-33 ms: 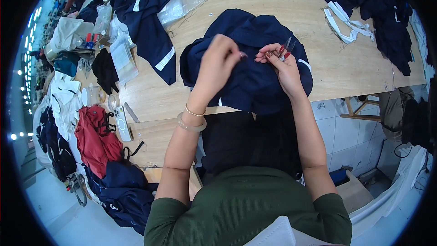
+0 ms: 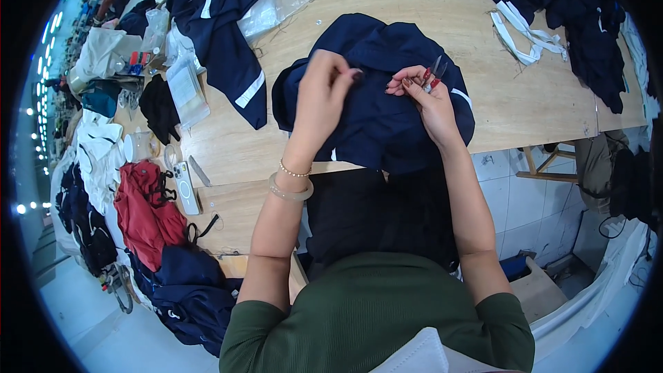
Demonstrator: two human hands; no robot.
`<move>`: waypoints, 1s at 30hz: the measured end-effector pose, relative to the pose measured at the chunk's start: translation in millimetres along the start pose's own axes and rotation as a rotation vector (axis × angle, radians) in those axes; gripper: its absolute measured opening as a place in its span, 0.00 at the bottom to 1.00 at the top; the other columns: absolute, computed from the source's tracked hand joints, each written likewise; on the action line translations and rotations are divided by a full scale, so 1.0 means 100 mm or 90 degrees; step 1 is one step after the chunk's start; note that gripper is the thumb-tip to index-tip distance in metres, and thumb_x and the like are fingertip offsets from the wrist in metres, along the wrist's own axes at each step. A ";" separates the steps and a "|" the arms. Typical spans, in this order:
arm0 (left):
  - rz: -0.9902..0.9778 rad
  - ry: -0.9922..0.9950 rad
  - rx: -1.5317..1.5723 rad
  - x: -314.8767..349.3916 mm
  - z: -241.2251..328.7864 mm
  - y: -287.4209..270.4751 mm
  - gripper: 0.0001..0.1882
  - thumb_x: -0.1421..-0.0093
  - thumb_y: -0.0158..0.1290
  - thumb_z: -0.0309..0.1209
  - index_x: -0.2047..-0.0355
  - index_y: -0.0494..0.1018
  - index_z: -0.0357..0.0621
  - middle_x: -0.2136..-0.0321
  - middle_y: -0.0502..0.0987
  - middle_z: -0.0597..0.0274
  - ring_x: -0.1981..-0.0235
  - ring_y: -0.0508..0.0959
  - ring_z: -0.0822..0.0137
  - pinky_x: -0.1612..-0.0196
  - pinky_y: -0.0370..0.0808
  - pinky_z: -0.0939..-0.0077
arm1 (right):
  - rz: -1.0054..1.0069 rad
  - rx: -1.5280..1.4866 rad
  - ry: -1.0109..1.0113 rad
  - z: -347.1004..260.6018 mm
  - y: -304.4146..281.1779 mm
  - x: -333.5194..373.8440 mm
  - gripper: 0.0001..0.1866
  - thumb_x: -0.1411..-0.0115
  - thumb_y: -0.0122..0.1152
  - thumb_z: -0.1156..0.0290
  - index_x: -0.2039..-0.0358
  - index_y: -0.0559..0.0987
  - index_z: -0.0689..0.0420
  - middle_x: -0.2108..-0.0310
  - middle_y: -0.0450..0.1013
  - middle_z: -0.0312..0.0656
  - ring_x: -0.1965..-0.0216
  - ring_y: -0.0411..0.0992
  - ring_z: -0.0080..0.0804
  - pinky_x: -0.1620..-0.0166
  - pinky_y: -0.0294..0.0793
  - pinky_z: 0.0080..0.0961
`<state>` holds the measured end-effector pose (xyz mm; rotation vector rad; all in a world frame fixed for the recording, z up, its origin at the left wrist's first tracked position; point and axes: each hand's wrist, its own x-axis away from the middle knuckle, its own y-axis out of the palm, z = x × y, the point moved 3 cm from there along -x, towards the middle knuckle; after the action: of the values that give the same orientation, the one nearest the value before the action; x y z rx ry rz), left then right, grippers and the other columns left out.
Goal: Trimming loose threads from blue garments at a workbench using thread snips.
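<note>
My left fingers point(image 2: 342, 84) pinch together above the navy garment point(image 2: 376, 121); my right fingers point(image 2: 412, 72), nearer its right edge, clamp red-handled thread snips point(image 2: 440, 68).

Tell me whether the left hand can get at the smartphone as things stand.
Likely yes: the left hand would pass over mostly bare tabletop, and nothing covers the smartphone.

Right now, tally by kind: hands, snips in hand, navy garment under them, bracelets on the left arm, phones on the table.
Hands: 2 (left hand, right hand)
Red-handled snips: 1
Navy garment: 1
Bracelets: 2 (beaded band, thick pale bangle)
Phone: 1
Total: 7
</note>
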<state>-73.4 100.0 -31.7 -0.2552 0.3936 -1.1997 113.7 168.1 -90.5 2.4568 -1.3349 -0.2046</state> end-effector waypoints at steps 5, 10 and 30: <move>-0.214 0.169 -0.212 0.12 0.24 0.13 0.13 0.49 0.62 0.25 0.66 0.70 0.39 0.64 0.67 0.64 0.68 0.71 0.74 0.67 0.67 0.80 | 0.003 0.004 0.001 0.01 -0.04 0.01 0.10 0.33 0.51 0.72 0.59 0.76 0.64 0.64 0.77 0.43 0.61 0.76 0.29 0.53 0.73 0.23; 0.038 0.019 0.126 0.03 -0.11 -0.01 0.03 0.39 0.51 0.22 0.66 0.68 0.38 0.69 0.70 0.63 0.73 0.70 0.75 0.69 0.69 0.82 | 0.012 -0.001 -0.003 0.00 -0.02 -0.01 0.10 0.33 0.51 0.71 0.59 0.76 0.64 0.64 0.77 0.43 0.61 0.76 0.29 0.53 0.73 0.23; -0.102 0.083 -0.097 0.45 -0.20 0.10 0.26 0.55 0.67 0.26 0.54 0.73 0.38 0.57 0.72 0.57 0.54 0.73 0.56 0.51 0.72 0.69 | 0.168 0.681 -0.117 -0.09 0.68 0.30 0.14 0.50 0.70 0.66 0.71 0.75 0.61 0.70 0.70 0.43 0.71 0.74 0.46 0.69 0.72 0.36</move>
<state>-59.5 61.5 -61.3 -0.3468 0.5883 -1.3503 79.1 110.7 -56.4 3.0357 -2.2483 0.4954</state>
